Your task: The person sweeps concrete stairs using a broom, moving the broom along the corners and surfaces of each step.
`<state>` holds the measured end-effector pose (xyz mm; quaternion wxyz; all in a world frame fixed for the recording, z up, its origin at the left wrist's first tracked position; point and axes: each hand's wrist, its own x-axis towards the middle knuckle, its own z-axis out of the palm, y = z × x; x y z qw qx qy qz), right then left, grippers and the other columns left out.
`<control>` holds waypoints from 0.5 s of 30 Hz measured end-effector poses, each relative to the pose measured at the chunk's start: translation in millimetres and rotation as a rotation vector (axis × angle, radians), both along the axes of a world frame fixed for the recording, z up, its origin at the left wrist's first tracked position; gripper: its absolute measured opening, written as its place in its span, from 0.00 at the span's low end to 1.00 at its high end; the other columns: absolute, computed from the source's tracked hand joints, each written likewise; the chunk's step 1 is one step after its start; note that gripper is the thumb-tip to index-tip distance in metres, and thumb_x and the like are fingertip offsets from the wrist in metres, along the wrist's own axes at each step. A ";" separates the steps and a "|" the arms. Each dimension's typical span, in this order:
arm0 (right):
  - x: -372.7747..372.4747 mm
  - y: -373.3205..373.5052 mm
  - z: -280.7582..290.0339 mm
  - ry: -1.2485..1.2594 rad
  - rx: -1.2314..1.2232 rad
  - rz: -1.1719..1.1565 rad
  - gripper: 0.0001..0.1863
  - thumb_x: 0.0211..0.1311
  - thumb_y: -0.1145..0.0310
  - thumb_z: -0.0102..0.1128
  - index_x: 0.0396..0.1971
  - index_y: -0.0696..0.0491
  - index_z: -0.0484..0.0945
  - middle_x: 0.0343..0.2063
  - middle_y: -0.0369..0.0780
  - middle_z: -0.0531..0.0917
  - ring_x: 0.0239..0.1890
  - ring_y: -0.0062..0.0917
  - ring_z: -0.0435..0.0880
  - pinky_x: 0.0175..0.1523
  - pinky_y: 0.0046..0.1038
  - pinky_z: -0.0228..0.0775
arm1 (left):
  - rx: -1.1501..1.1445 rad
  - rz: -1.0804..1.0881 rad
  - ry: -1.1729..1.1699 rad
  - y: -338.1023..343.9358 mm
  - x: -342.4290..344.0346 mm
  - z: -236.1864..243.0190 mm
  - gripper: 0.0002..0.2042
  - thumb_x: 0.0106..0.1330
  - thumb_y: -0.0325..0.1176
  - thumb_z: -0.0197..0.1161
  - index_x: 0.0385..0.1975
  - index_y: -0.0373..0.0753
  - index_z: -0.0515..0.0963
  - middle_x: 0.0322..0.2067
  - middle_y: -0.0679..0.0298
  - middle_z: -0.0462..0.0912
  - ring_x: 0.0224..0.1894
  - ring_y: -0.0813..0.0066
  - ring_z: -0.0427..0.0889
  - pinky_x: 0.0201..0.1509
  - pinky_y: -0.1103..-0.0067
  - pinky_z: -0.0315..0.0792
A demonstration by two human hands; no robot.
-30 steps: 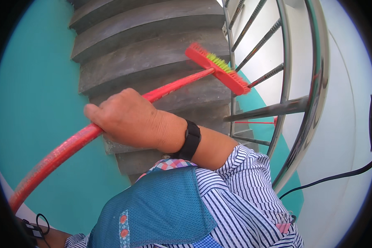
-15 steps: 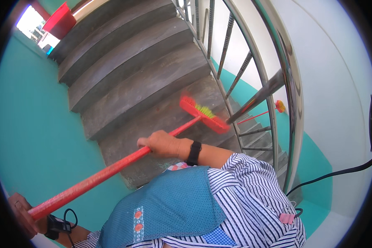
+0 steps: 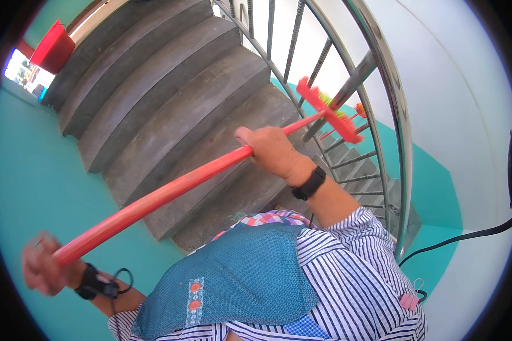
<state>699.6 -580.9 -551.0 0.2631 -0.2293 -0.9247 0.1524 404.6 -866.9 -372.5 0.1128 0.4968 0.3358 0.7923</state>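
Observation:
I hold a broom slantwise across my body. My left hand, a little smeared, is closed round the end of its red handle at lower left. Farther up, my right hand is wrapped about the same handle. The broom head, red with red and yellow-green bristles, is raised at the stair railing and overlaps a thick metal post. Whether bristles and post touch, I cannot tell.
Grey concrete stairs curve up to the far left, where a red bucket stands. The metal handrail bends along the right. Beyond it, lower steps descend. A teal wall borders the left; a black cable hangs at right.
The broom head has gone up and right, from over the steps to the railing post. Both hands have risen and shifted right with the handle. My view has turned slightly.

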 end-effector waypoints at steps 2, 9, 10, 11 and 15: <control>42.9 19.2 -115.7 -0.105 -0.187 -0.084 0.04 0.47 0.73 0.56 0.26 0.52 0.72 0.19 0.43 0.79 0.26 0.42 0.79 0.32 0.41 0.69 | -0.305 -0.522 0.136 72.3 54.2 -63.3 0.07 0.54 0.25 0.57 0.15 0.39 0.73 0.10 0.64 0.71 0.13 0.69 0.72 0.19 0.78 0.67; 22.1 -20.4 -138.5 -0.294 -0.437 0.124 0.05 0.48 0.68 0.58 0.26 0.51 0.76 0.24 0.44 0.80 0.32 0.43 0.79 0.37 0.42 0.70 | -0.365 -0.459 0.225 50.5 47.5 -51.0 0.07 0.58 0.25 0.56 0.18 0.39 0.75 0.08 0.64 0.72 0.11 0.69 0.73 0.16 0.80 0.69; 19.3 -34.6 -121.8 -0.340 -0.445 0.214 0.06 0.48 0.68 0.58 0.27 0.51 0.76 0.24 0.44 0.80 0.32 0.43 0.79 0.37 0.42 0.70 | -0.271 -0.502 0.251 38.1 35.3 -40.2 0.07 0.60 0.25 0.54 0.21 0.39 0.76 0.07 0.66 0.72 0.10 0.73 0.73 0.13 0.86 0.66; 6.4 -53.1 -99.1 -0.294 -0.464 0.312 0.06 0.47 0.70 0.57 0.29 0.51 0.76 0.23 0.45 0.80 0.31 0.43 0.79 0.36 0.41 0.70 | -0.278 -0.429 0.264 12.9 31.8 -12.3 0.06 0.60 0.25 0.53 0.24 0.39 0.76 0.07 0.67 0.72 0.10 0.76 0.72 0.13 0.88 0.65; 22.8 -84.1 -35.7 -0.241 -0.473 0.358 0.08 0.49 0.72 0.57 0.31 0.53 0.74 0.20 0.47 0.78 0.27 0.43 0.79 0.32 0.40 0.70 | -0.122 -0.413 0.348 -13.9 -1.3 34.2 0.13 0.65 0.25 0.48 0.17 0.43 0.68 0.08 0.66 0.73 0.11 0.83 0.73 0.13 0.93 0.63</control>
